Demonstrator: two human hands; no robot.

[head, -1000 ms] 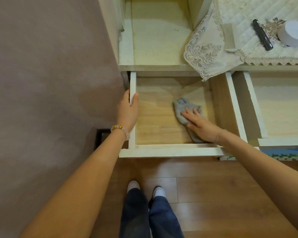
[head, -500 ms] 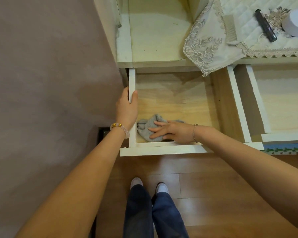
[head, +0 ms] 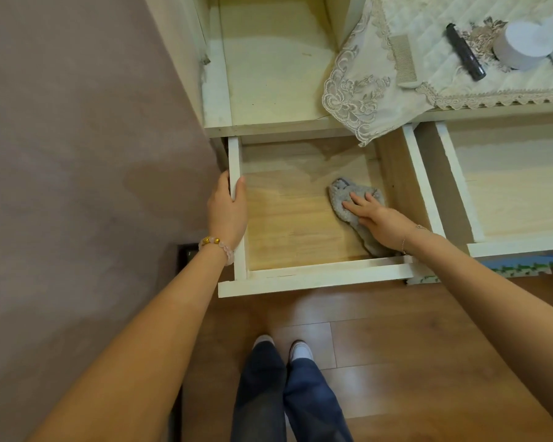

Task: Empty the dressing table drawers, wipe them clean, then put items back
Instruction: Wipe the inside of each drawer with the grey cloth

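The left drawer of the dressing table is pulled out, its wooden floor bare. My left hand grips the drawer's left wall, thumb inside and fingers outside. A grey cloth lies on the drawer floor at the right side. My right hand presses flat on the cloth with straight fingers. A second drawer stands open to the right, with nothing visible inside it.
On the tabletop a lace cover hangs over the edge, carrying a comb, a black tube and a white round jar. A wall is close on the left. My feet stand on wooden flooring.
My right hand has swept the cloth from the drawer's front left corner over to its right side. My left hand has kept its hold on the left wall.
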